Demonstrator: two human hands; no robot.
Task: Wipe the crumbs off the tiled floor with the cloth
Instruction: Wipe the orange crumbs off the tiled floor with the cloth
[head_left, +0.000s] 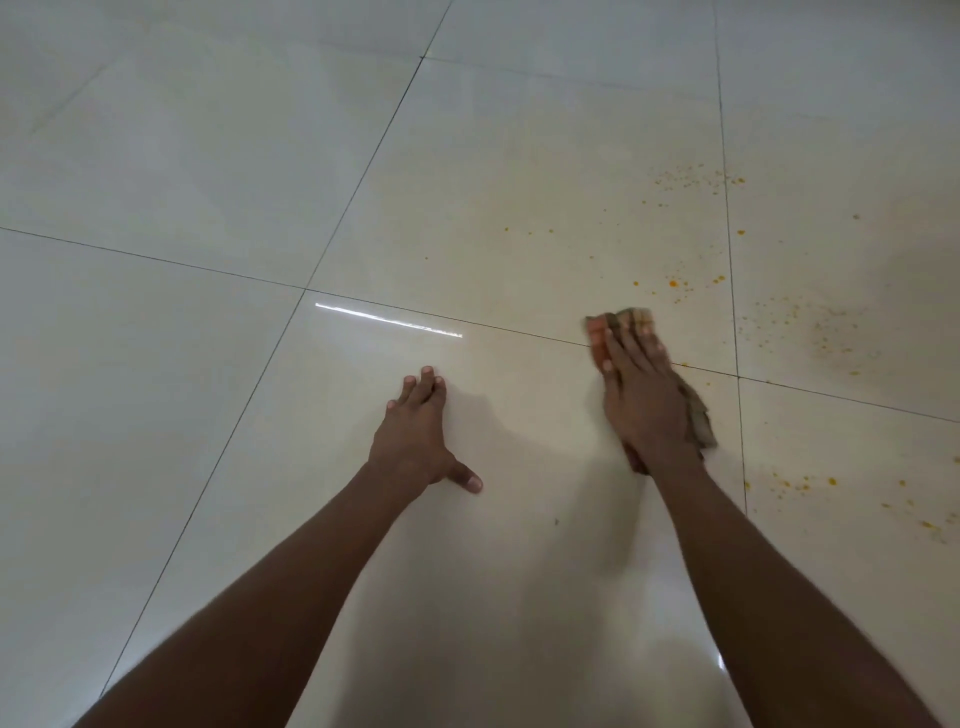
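My right hand (644, 395) lies flat on a crumpled orange and brown cloth (597, 332), pressing it onto the glossy cream tiled floor (208, 182) over a grout line. Yellow-orange crumbs (675, 283) are scattered just beyond and right of the cloth, with more crumbs farther back (696, 179), to the right (810, 322) and at the near right (802, 486). My left hand (421, 431) rests palm down on the bare tile to the left, fingers spread, holding nothing.
Dark grout lines (249, 415) divide the large tiles. A bright streak of reflected light (387, 322) lies between my hands, farther out. A small dark speck (557, 521) sits on the tile near my right forearm.
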